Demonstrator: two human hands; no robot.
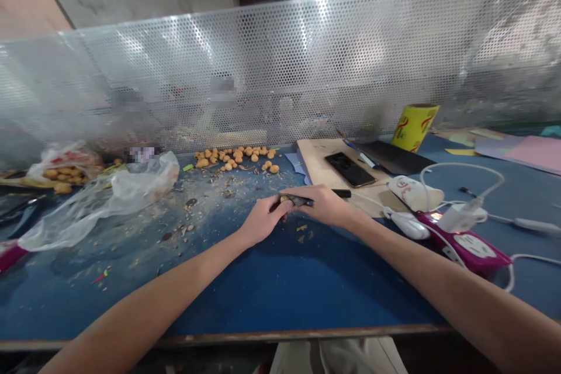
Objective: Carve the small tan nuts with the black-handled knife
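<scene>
My left hand point(263, 221) grips a small round tan tuber point(284, 199), mostly hidden by my fingers. My right hand point(324, 205) is shut around a black-handled knife point(340, 193), whose dark blade point(300, 200) rests against the tuber. Both hands sit close together above the blue work table point(280, 286). Beyond them lies a scattered group of similar golden tubers point(234, 158). Brown peelings and dark bits point(225, 193) are strewn over the table to the left of my hands.
A crumpled clear plastic bag point(109, 198) and a bag of tubers point(65, 172) lie at left. At right are a wooden board point(324, 166) bearing a black phone point(349, 169), a pink device point(464, 242) with white cables, and a yellow roll point(414, 127). A perforated metal screen point(263, 70) runs behind.
</scene>
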